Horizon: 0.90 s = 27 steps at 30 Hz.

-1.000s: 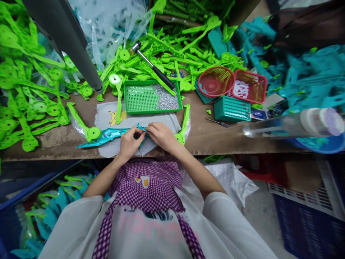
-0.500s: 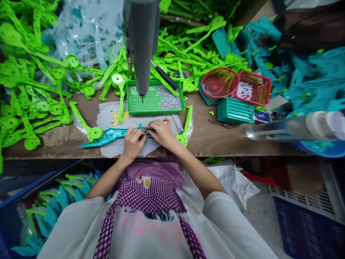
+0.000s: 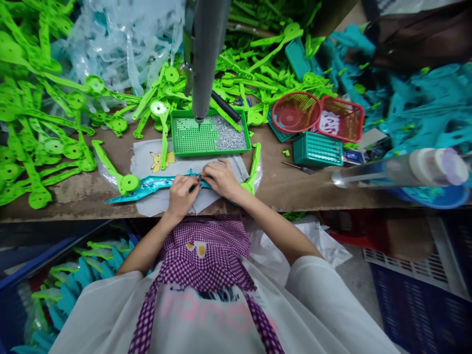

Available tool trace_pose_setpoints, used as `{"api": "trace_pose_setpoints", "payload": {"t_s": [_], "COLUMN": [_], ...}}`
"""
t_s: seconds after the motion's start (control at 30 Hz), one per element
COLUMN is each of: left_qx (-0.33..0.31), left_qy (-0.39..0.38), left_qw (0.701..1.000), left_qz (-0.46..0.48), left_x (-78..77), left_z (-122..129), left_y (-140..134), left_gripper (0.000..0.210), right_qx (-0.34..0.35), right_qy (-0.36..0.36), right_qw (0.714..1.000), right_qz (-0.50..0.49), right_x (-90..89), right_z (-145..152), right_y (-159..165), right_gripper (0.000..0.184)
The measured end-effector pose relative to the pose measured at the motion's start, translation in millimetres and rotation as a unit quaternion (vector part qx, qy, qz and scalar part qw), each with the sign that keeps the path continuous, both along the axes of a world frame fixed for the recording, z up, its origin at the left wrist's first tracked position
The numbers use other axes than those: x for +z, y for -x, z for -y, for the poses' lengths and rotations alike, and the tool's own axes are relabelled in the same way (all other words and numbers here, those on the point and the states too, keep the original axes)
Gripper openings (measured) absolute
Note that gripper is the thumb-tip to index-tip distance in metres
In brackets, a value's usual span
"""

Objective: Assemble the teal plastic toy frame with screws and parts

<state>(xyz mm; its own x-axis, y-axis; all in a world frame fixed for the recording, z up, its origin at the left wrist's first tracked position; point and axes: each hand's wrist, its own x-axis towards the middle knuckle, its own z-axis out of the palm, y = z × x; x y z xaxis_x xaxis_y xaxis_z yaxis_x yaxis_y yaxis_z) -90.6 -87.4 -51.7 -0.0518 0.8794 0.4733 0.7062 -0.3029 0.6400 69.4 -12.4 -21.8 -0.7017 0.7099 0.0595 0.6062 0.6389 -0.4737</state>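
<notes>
A long shiny blue plastic toy part (image 3: pixel 157 185) lies across a pale cloth (image 3: pixel 145 152) at the table's front edge. My left hand (image 3: pixel 182 194) is closed on its middle from the near side, thumb and fingers pinched. Beside it my right hand (image 3: pixel 222 179) is closed at the same spot, with the fingertips of both hands almost touching. A tiny dark purple piece shows between the fingertips, too small to name. A bright green curved arm (image 3: pixel 129 183) sits at the left of the blue part, and another green arm (image 3: pixel 254 169) is at the right.
A hanging electric screwdriver (image 3: pixel 206 59) points down over a green tray (image 3: pixel 191 135) of small metal screws. Red baskets (image 3: pixel 297 113) and a teal basket (image 3: pixel 317 149) stand to the right. Green parts (image 3: pixel 47 142) heap up at left and back. A clear cylinder (image 3: pixel 391 172) juts in at right.
The view has shifted slightly, and the hanging screwdriver has swung a little to the right and up. Both hands stay at the middle of the blue part.
</notes>
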Motion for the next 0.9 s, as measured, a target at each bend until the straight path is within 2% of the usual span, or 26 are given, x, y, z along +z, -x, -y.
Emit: {"api": "trace_pose_setpoints", "payload": {"t_s": [0.17, 0.27, 0.43, 0.6, 0.77, 0.9], "left_qx": [-0.001, -0.003, -0.011, 0.003, -0.001, 0.001], "left_qy": [-0.011, -0.021, -0.013, 0.011, 0.014, 0.023], "left_qw": [1.000, 1.000, 1.000, 1.000, 1.000, 1.000], "left_qz": [-0.005, -0.001, 0.014, 0.005, 0.014, -0.004], "left_x": [0.4, 0.9, 1.2, 2.6, 1.4, 1.1], "left_z": [-0.4, -0.5, 0.7, 0.9, -0.6, -1.2], "left_y": [-0.5, -0.7, 0.0, 0.0, -1.2, -0.3], "left_gripper": [0.012, 0.012, 0.012, 0.014, 0.013, 0.013], "right_qx": [-0.014, 0.010, 0.023, 0.089, 0.062, 0.079], "right_qy": [-0.001, 0.015, -0.046, -0.056, -0.045, -0.020], "right_qw": [1.000, 1.000, 0.996, 0.993, 0.997, 0.996], "right_qz": [-0.011, 0.011, 0.072, 0.047, 0.033, 0.046], "right_x": [1.5, 8.4, 17.9, 12.2, 5.9, 9.0], "right_z": [-3.8, -4.0, -1.6, -8.9, -9.8, -8.1], "right_y": [-3.6, -2.1, 11.3, 8.8, 0.5, 2.7], "right_gripper": [0.020, 0.018, 0.022, 0.026, 0.027, 0.026]}}
